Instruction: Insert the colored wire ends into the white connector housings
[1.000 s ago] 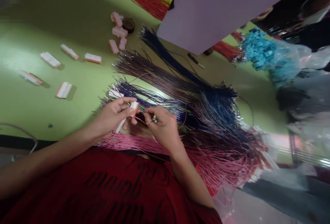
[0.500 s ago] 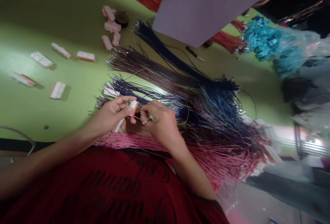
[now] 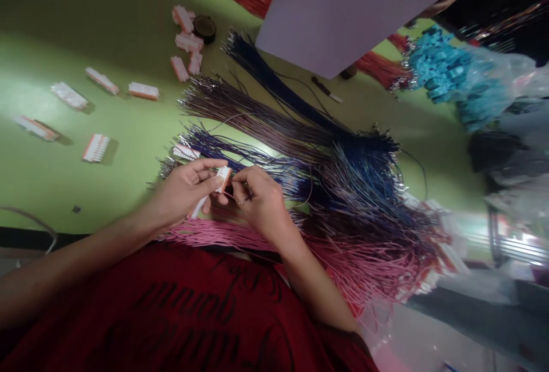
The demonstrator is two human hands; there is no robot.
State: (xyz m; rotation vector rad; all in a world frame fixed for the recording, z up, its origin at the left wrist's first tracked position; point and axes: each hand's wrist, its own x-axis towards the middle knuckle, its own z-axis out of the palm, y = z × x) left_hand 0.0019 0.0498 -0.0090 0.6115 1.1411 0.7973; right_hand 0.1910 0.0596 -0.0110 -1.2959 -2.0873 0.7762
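Observation:
My left hand (image 3: 191, 186) is closed on a white and orange connector housing (image 3: 223, 178), pinched between thumb and fingers. Another white housing (image 3: 199, 206) shows below that hand's fingers. Close by on the right, my right hand (image 3: 261, 195) has its fingertips pinched together at the orange side of the connector. A thin wire runs between the two hands, and its end is hard to make out. Under and around both hands lie bundles of purple wires (image 3: 223, 146) and pink wires (image 3: 210, 234). One more white housing (image 3: 186, 152) rests just beyond my left hand.
Several loose connector housings (image 3: 143, 91) lie on the green table (image 3: 141, 29) at left. A roll of dark tape (image 3: 205, 28), brown wires (image 3: 257, 118), dark blue wires (image 3: 274, 83) and a small knife (image 3: 326, 89) lie farther back. A pale panel (image 3: 338, 12) and turquoise connectors (image 3: 441, 63) stand beyond.
My right hand's fingertips have shifted slightly left, nearer the connector, and the wrist has turned a little. My left hand keeps its hold almost unmoved.

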